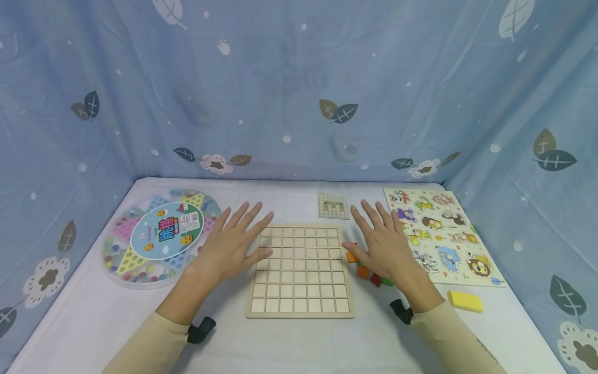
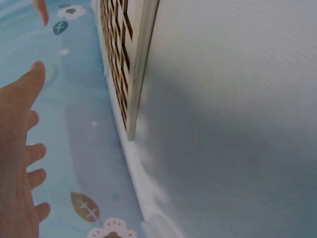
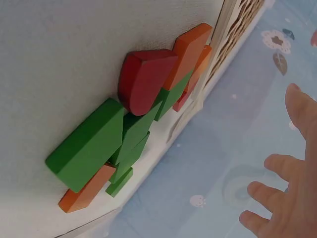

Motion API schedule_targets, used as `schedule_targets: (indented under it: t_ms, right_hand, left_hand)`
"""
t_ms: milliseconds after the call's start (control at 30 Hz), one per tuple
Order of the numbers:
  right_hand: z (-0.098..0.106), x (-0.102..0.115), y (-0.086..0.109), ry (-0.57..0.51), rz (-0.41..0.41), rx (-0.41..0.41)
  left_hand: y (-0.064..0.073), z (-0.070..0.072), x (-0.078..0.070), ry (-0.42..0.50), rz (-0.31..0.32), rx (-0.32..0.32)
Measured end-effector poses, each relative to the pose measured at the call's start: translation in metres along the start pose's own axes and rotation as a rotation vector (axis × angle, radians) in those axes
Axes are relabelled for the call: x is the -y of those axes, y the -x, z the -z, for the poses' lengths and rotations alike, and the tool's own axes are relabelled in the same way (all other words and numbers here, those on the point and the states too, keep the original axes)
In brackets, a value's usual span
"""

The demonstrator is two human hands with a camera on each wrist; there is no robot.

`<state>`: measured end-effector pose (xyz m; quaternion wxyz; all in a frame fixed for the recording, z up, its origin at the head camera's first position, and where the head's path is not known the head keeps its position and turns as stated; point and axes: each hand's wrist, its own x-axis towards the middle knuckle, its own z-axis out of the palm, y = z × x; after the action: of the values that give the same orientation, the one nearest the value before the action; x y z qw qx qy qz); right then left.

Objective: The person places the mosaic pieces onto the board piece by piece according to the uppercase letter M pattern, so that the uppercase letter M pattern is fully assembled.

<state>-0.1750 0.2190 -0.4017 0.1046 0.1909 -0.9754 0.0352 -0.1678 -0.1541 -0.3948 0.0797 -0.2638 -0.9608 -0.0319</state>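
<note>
A wooden grid board [image 1: 299, 314] with bare square cells lies in the middle of the white table. My left hand [image 1: 229, 249], fingers spread and holding nothing, hovers over its left edge. On the other side my right hand [image 1: 385, 244] is spread too, above a small pile of coloured blocks and partly hiding it in the head view. The right wrist view shows the pile closely: green blocks [image 3: 89, 148], orange blocks [image 3: 188, 54] and a dark red block [image 3: 143, 79] with one rounded end. Behind the board lies a small pattern card [image 1: 334, 206] with a coloured grid picture.
At the left sits a round clear case [image 1: 135, 280] of beads and pegboards under a printed label. An animal puzzle board [image 1: 439, 236] lies at the right, with a yellow block [image 1: 465, 301] in front of it. Blue cloth [image 1: 280, 93] surrounds the table.
</note>
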Motion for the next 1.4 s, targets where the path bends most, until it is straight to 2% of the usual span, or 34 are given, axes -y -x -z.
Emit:
schedule_targets:
  t_ms: [200, 333, 600, 833, 1100, 1400]
  right_hand:
    - [0.0, -0.005, 0.003, -0.031, 0.017, 0.003]
    - [0.001, -0.007, 0.005, -0.09, 0.043, -0.008]
    - [-0.008, -0.017, 0.007, -0.22, 0.089, 0.007]
    - [-0.011, -0.026, 0.003, -0.422, 0.121, 0.072]
    - [-0.016, -0.038, -0.003, -0.513, 0.168, 0.162]
    - [-0.017, -0.045, -0.006, -0.563, 0.17, 0.254]
  left_hand:
    - [0.005, -0.005, 0.004, 0.037, -0.008, 0.016]
    - [0.007, -0.008, 0.006, 0.068, -0.022, 0.024]
    - [0.011, -0.016, 0.007, 0.186, -0.021, 0.112]
    - [0.013, -0.024, 0.009, 0.223, -0.005, 0.15]
    - [0.012, -0.028, 0.009, 0.287, 0.016, 0.236]
    - [0.01, -0.027, 0.017, 0.347, 0.002, 0.269]
